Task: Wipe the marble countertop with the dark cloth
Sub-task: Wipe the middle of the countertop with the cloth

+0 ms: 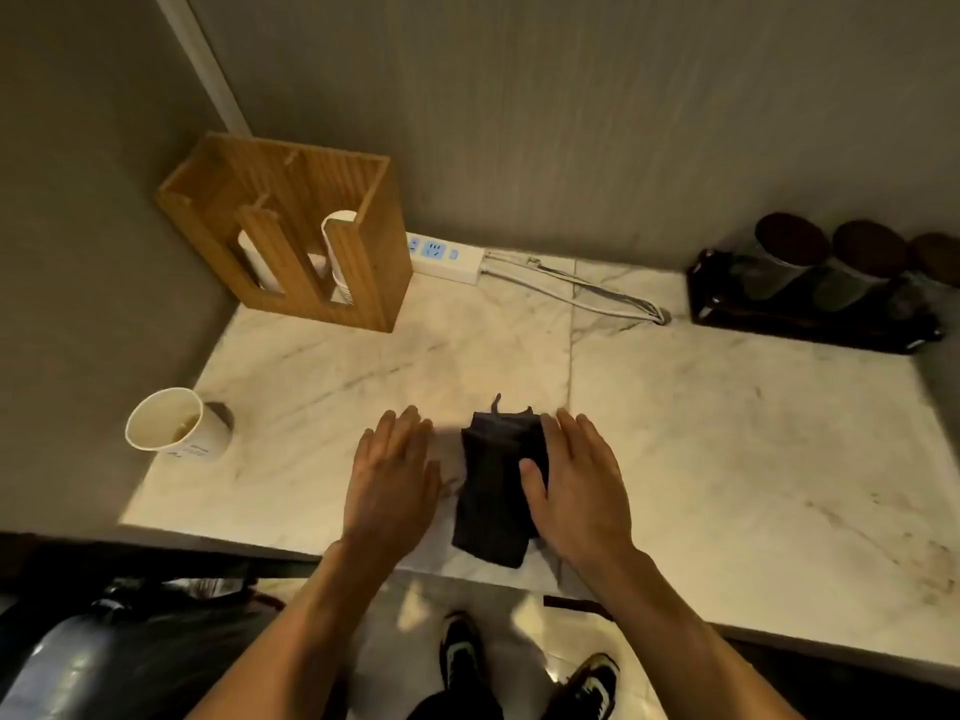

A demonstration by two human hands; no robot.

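Observation:
A dark cloth [491, 491], folded into a long strip, lies on the white marble countertop [727, 433] near its front edge. My right hand [576, 485] rests flat on the cloth's right side, fingers spread, thumb across the fabric. My left hand [392, 475] hovers flat and open just left of the cloth, apart from it, holding nothing.
A paper cup [174, 426] with a little liquid stands at the counter's left edge. A wooden cup dispenser [291, 231] fills the back left corner, beside a white power strip [441, 254] and its cable [587, 293]. A black tray of jars [810, 298] sits at the back right.

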